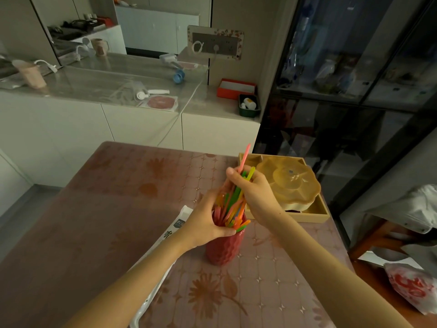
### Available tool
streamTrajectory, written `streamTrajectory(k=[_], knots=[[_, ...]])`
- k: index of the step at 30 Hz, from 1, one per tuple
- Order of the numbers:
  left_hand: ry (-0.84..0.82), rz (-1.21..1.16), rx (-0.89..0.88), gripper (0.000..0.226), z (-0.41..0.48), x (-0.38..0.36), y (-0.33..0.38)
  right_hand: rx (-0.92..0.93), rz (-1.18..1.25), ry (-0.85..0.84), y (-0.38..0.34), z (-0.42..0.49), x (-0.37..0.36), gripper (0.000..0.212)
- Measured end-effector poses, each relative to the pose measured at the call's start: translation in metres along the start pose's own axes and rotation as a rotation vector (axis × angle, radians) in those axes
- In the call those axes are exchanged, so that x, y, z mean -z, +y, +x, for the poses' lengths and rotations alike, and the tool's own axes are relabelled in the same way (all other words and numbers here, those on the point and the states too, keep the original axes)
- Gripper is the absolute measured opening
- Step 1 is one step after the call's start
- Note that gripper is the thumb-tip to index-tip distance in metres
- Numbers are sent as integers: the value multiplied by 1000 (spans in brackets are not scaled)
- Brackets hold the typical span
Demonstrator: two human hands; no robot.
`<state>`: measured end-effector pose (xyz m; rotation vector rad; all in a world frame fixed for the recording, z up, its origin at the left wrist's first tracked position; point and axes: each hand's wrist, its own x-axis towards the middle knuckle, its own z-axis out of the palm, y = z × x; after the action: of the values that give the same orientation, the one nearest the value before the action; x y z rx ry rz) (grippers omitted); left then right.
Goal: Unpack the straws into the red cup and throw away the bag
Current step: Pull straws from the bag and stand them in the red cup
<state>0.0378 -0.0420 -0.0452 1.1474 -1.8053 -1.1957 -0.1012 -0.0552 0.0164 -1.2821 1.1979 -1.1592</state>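
A red textured cup (223, 248) stands upright on the table, a little right of centre. Several coloured straws (233, 204) stick out of its mouth, some leaning over the rim. My left hand (205, 217) wraps the cup's rim and touches the straws from the left. Above the cup, my right hand (254, 190) is closed around the upper part of the straw bundle, with a pink straw poking up past my fingers. The white printed bag (176, 229) lies flat on the table under my left forearm, partly hidden.
A tan lidded snack tray (290, 185) sits right behind the cup at the table's right edge. A red-and-white plastic bag (411, 285) lies on a chair at the right. Behind the table (118, 190) are a white counter and a dark glass cabinet.
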Motion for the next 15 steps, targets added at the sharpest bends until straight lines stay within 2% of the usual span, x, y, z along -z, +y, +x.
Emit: streamTrajectory(k=[2,5,7,12,15], knots=[[-1,-18,23,97,0,0,-3,-37,16,-53,2,-3,2,28],[-31,-28,71,107,0,2,-7,-77,-13,-141,-2,-8,9,52],[-63,-35,78,108,0,4,-11,-71,-88,-174,-6,-10,15,58],[-130,-157,157,104,-5,25,-15,40,-96,-88,-27,-13,23,43],[42,-221,294,88,-9,47,-25,80,-95,-55,-38,-13,21,28]])
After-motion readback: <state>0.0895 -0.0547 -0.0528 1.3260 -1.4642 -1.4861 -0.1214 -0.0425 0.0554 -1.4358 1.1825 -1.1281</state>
